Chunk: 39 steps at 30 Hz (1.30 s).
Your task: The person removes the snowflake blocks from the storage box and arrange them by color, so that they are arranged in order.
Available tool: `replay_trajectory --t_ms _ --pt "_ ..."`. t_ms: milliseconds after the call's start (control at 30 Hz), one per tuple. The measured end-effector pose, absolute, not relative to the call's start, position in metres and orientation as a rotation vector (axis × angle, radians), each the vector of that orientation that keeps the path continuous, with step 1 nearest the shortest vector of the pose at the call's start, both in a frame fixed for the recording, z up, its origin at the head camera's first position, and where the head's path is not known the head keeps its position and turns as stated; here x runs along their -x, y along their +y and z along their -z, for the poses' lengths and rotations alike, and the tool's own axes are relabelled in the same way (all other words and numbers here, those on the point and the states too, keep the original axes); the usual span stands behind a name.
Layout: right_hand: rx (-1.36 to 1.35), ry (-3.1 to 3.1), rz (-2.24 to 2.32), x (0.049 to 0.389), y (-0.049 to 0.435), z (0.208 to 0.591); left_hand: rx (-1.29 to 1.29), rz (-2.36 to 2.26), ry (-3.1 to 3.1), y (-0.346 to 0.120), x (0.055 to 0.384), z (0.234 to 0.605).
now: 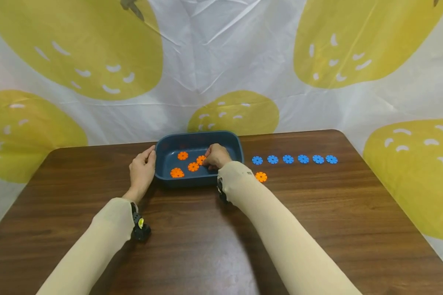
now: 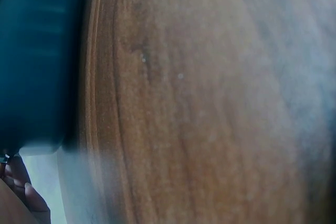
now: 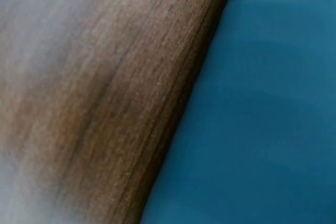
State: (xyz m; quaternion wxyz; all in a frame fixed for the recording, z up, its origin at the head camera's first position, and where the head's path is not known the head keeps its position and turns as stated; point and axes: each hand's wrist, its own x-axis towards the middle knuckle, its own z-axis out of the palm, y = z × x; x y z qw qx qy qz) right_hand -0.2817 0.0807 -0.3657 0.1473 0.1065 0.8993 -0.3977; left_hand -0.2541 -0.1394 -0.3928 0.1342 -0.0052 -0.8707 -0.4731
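My left hand [image 1: 142, 171] rests against the left end of a dark blue plastic basin [image 1: 197, 181], its fingers and thumb along the outer wall by the rim. In the left wrist view, fingers [image 2: 35, 199] show at the basin's corner. My right hand [image 1: 216, 156] reaches over the front rim into the basin. Its curled fingers pinch the edge of an orange snowflake disc [image 1: 200, 160]. Right beside that disc lies another orange disc [image 1: 193, 166]. More orange discs [image 1: 182, 155] lie on the basin floor to the left. The right wrist view shows only the basin's outer wall [image 3: 262, 108] and the tabletop.
Several blue snowflake discs [image 1: 288, 159] form a row on the brown wooden table [image 1: 192, 246], right of the basin. Below the row's left end sits one orange disc [image 1: 261, 177], close to the right sleeve. A white curtain with yellow fruit shapes [image 1: 232, 110] hangs behind the table's far edge.
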Motion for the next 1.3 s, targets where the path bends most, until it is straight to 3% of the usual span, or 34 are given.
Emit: replay_trajectory --t_ms 1300 --pt "-0.172 2.475 1.500 0.267 0.102 0.354 0.033 1.390 -2.529 -0.140 0.254 0.394"
